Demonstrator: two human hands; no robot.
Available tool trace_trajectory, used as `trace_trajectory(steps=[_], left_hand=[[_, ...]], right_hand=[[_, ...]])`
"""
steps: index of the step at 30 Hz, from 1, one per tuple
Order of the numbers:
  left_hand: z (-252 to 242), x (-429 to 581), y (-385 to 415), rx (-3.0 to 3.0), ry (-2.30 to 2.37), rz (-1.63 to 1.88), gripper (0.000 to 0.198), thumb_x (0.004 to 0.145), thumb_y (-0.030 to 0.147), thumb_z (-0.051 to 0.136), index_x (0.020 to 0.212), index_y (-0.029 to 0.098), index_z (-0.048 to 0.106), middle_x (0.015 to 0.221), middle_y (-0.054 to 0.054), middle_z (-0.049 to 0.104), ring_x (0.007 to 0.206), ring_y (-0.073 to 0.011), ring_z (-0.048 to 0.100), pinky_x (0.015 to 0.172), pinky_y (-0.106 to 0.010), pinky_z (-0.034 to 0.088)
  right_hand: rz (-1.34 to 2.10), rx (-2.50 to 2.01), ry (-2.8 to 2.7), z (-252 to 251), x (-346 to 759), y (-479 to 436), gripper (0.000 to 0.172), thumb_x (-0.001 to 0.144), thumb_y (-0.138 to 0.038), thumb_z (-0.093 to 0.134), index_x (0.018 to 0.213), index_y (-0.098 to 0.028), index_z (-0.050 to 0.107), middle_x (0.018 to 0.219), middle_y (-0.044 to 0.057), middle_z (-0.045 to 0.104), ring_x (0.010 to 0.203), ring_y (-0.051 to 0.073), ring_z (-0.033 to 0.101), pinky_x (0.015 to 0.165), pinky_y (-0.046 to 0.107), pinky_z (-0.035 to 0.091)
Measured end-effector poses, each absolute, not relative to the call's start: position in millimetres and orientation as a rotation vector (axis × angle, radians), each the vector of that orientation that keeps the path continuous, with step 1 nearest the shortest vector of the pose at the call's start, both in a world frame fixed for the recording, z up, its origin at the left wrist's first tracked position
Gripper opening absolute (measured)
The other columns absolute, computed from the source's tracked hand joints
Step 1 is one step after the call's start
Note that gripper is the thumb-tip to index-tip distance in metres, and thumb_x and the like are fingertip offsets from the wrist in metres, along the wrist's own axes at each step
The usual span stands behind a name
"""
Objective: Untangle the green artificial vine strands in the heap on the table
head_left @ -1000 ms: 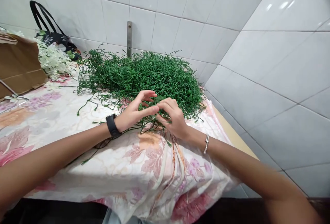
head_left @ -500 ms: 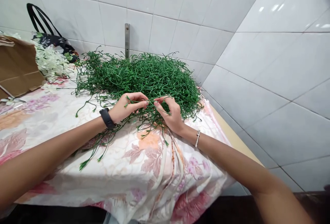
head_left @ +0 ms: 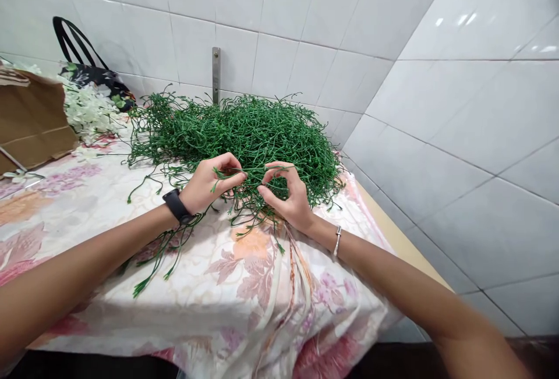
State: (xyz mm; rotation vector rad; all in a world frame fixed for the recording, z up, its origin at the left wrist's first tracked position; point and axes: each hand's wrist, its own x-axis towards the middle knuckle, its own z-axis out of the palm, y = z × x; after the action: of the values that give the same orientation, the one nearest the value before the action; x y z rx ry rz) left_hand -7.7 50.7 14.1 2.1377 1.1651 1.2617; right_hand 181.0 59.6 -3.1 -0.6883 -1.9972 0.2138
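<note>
My left hand (head_left: 212, 183) is closed in a pinch on a thin green plastic flower stem (head_left: 257, 169), whose branched tip pokes out behind the fingers. The stem reaches rightward to my right hand (head_left: 288, 195), passing by its index finger. That hand's thumb and index finger are apart in a curve; whether the finger touches the stem I cannot tell. Both hands are just in front of a large tangled heap of green stems (head_left: 262, 128). A small bunch of stems (head_left: 152, 271) lies below my left wrist, partly hidden by the forearm.
A floral cloth (head_left: 192, 303) covers the table. To the left are a brown cardboard box (head_left: 35, 117), white artificial flowers (head_left: 91, 108) and a black floral bag (head_left: 98, 76). A metal strip (head_left: 216, 73) is fixed to the tiled wall (head_left: 288, 6). Ribbon-like strips (head_left: 290, 268) hang over the front edge.
My right thumb and index finger have spread apart, letting go of their pinch at the stem. The left hand has shifted slightly left, keeping its pinch. The view has tilted a little.
</note>
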Motion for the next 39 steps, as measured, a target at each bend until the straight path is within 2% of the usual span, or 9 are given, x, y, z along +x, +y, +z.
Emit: trace_trajectory(steps=[1, 5, 7, 11, 17, 21, 28, 34, 39], left_hand=[[15, -8, 50, 2.161, 1.193, 1.269, 0.017, 0.074, 0.031, 0.051, 0.074, 0.014, 0.051, 0.067, 0.001, 0.051, 0.062, -0.0083, 0.045, 0.056, -0.02, 0.035], [17, -7, 46, 2.252, 1.219, 1.248, 0.015, 0.076, 0.029, 0.048, 0.075, 0.014, 0.049, 0.067, 0.002, 0.051, 0.062, -0.0083, 0.045, 0.057, -0.02, 0.034], [17, -6, 44, 2.303, 1.228, 1.229, 0.014, 0.076, 0.029, 0.048, 0.075, 0.014, 0.049, 0.067, 0.002, 0.051, 0.063, -0.0087, 0.045, 0.059, -0.021, 0.034], [16, -3, 40, 2.374, 1.216, 1.217, 0.013, 0.076, 0.028, 0.049, 0.078, 0.015, 0.048, 0.07, 0.001, 0.052, 0.066, -0.0097, 0.046, 0.063, -0.022, 0.035], [17, 0, 35, 2.355, 1.155, 1.181, 0.032, 0.071, 0.041, 0.056, 0.089, 0.016, 0.049, 0.078, 0.0, 0.052, 0.072, -0.0113, 0.048, 0.063, -0.022, 0.036], [14, -1, 38, 2.322, 1.141, 1.195, 0.026, 0.08, 0.037, 0.046, 0.099, 0.021, 0.052, 0.078, 0.0, 0.056, 0.071, -0.0107, 0.051, 0.062, -0.022, 0.036], [11, -6, 44, 2.362, 1.08, 1.287, 0.025, 0.075, 0.033, 0.055, 0.096, 0.02, 0.057, 0.083, -0.001, 0.061, 0.077, -0.0124, 0.054, 0.067, -0.022, 0.038], [9, -9, 48, 2.396, 1.012, 1.297, 0.021, 0.077, 0.029, 0.053, 0.094, 0.019, 0.06, 0.084, -0.002, 0.062, 0.073, -0.0113, 0.054, 0.064, -0.021, 0.04], [9, -8, 46, 2.407, 1.022, 1.3, 0.021, 0.077, 0.026, 0.051, 0.093, 0.017, 0.061, 0.083, -0.003, 0.064, 0.073, -0.0114, 0.056, 0.065, -0.021, 0.041]], right_hand=[[0.231, -0.672, -2.014, -3, 181, 59, 0.028, 0.073, -0.026, 0.057, 0.098, -0.02, 0.046, 0.082, 0.001, 0.055, 0.083, 0.013, 0.053, 0.081, 0.031, 0.04], [0.256, -0.69, -1.976, -3, 181, 61, 0.01, 0.074, -0.026, 0.056, 0.078, -0.019, 0.051, 0.089, 0.003, 0.056, 0.09, 0.014, 0.052, 0.081, 0.029, 0.039], [0.27, -0.715, -1.939, -4, 181, 63, 0.008, 0.076, -0.026, 0.054, 0.077, -0.018, 0.052, 0.088, 0.002, 0.057, 0.084, 0.012, 0.053, 0.077, 0.028, 0.04], [0.214, -0.692, -2.041, -3, 182, 64, 0.008, 0.078, -0.024, 0.053, 0.073, -0.018, 0.056, 0.072, 0.0, 0.058, 0.071, 0.011, 0.052, 0.072, 0.029, 0.039], [0.075, -0.657, -2.109, -3, 182, 62, 0.007, 0.079, -0.021, 0.052, 0.082, -0.018, 0.057, 0.077, 0.002, 0.057, 0.079, 0.013, 0.05, 0.075, 0.031, 0.038], [0.049, -0.625, -2.104, -6, 182, 63, 0.01, 0.081, -0.018, 0.048, 0.088, -0.019, 0.055, 0.082, 0.003, 0.055, 0.083, 0.014, 0.05, 0.075, 0.031, 0.041], [-0.106, -0.554, -2.066, -9, 182, 65, 0.013, 0.078, -0.012, 0.049, 0.089, -0.018, 0.054, 0.088, 0.005, 0.054, 0.086, 0.014, 0.049, 0.076, 0.032, 0.043], [-0.242, -0.514, -2.085, -10, 182, 65, 0.014, 0.077, -0.012, 0.051, 0.089, -0.018, 0.054, 0.098, 0.006, 0.052, 0.095, 0.016, 0.046, 0.08, 0.034, 0.042], [-0.267, -0.429, -2.131, -11, 182, 66, 0.016, 0.077, -0.011, 0.05, 0.09, -0.019, 0.053, 0.095, 0.006, 0.055, 0.093, 0.016, 0.048, 0.077, 0.035, 0.043]])
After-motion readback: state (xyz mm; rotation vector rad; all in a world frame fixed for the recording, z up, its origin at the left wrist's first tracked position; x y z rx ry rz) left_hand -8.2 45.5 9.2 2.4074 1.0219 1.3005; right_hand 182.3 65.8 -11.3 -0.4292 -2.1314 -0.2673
